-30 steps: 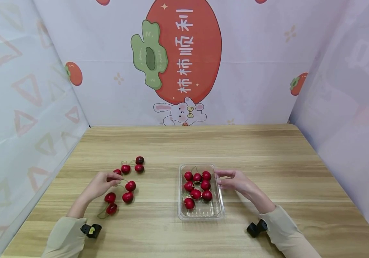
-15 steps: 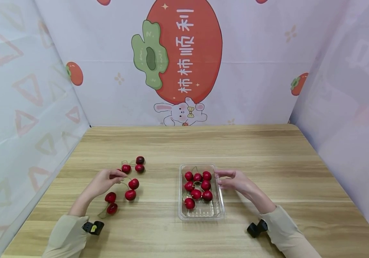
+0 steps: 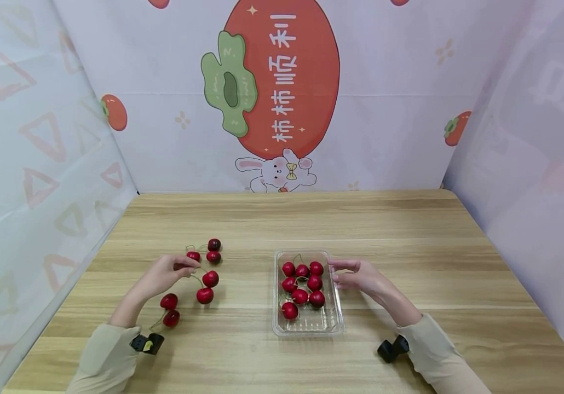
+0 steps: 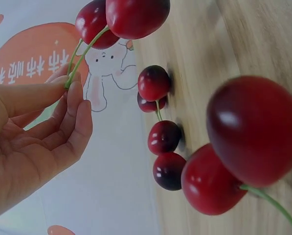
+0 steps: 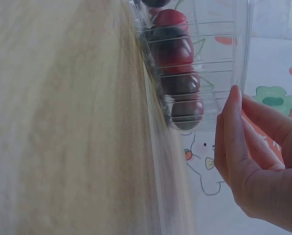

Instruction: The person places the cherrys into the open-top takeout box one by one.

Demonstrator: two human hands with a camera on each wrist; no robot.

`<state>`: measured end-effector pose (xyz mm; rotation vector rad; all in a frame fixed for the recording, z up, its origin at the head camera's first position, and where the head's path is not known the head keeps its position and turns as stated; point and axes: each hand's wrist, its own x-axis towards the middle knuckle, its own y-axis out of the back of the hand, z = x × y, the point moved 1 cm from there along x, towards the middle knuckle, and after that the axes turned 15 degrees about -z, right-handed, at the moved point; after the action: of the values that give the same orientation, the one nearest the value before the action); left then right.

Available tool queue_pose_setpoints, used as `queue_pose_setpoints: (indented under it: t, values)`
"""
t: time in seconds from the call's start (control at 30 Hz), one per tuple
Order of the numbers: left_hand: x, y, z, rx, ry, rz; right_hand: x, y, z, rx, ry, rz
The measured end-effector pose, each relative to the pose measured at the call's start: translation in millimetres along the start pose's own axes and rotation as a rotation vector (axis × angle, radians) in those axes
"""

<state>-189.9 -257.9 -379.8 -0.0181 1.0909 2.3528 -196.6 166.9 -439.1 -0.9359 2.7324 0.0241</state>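
My left hand (image 3: 163,275) pinches the thin green stems of a pair of red cherries (image 3: 207,287) between thumb and fingertips. The pair hangs from the stems, clearest in the left wrist view (image 4: 137,17). My right hand (image 3: 363,279) touches the right side of a clear plastic box (image 3: 311,325) with fairly straight fingers; in the right wrist view its fingertips (image 5: 235,93) meet the box's rim. Inside the box lie several red cherries (image 3: 299,296), some with stems, with bare floor at its front.
Two joined cherries (image 3: 170,311) lie on the wooden table (image 3: 242,361) in front of my left hand. Behind it lie several more, among them a dark one (image 3: 214,244). A printed cloth (image 3: 385,120) stands behind the table.
My left hand has moved a little to the right and away from me, carrying the cherry pair with it. The right hand and the box have stayed put.
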Motion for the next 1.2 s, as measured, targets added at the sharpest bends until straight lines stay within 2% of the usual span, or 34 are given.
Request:
queue_pose_setpoints:
  t: [0.3,0.5,1.2]
  values:
    - [4.8,-0.4,14.4,0.004,-0.069,-0.008,0.4,-0.7,0.3,0.002,-0.004,-0.002]
    - [9.7,-2.5,19.6,-0.016,-0.086,-0.021,0.7,-0.6,0.7,0.002,-0.009,0.000]
    - [23.6,-7.0,54.2,-0.011,-0.135,-0.055,1.1,0.9,1.5,-0.008,-0.012,0.000]
